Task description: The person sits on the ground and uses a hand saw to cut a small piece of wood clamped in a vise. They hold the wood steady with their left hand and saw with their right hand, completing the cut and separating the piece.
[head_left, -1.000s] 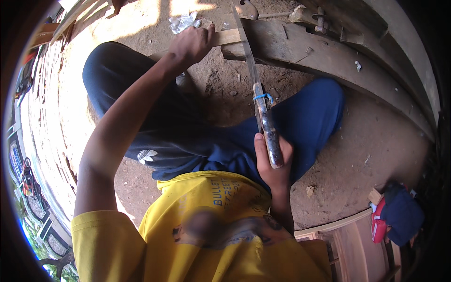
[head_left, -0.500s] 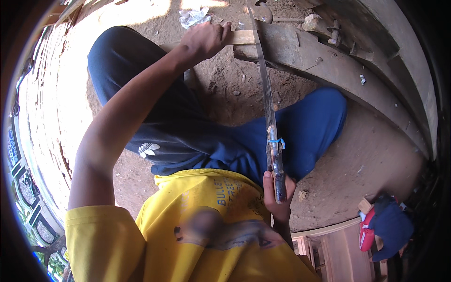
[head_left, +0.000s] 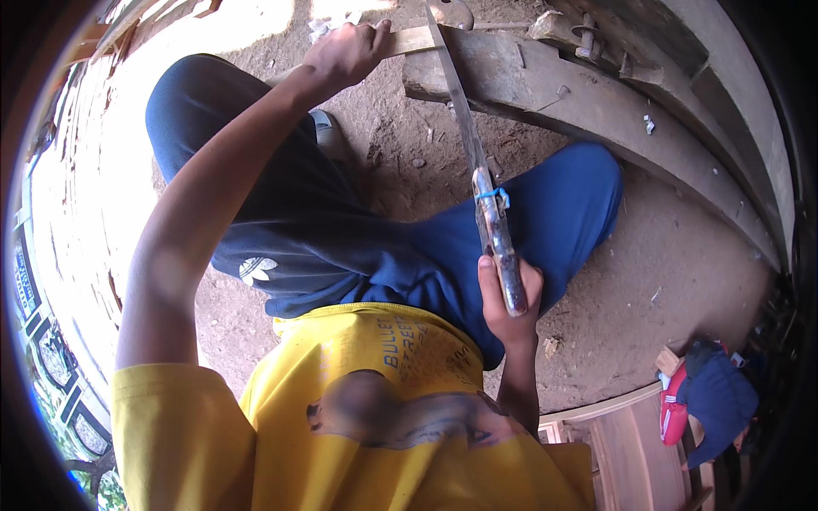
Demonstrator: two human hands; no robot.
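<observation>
My right hand is closed round the handle of a handsaw, whose grip has a blue tie wound on it. The saw's long blade points away from me, and its far part crosses a narrow light wooden strip. My left hand, fingers closed, grips that strip to the left of the blade. The strip's right end lies against a broad weathered wooden beam. Whether the teeth have cut into the strip cannot be made out.
Bare dirt floor spreads round my crossed legs. A bolt-like metal piece stands on the timber at the far right. Crumpled clear plastic lies beyond my left hand. Wooden panels and a dark blue cloth are at lower right.
My right hand has pushed the saw forward, away from me, so its handle now sits farther up over my leg. My left hand still holds the strip; the whole view has shifted slightly.
</observation>
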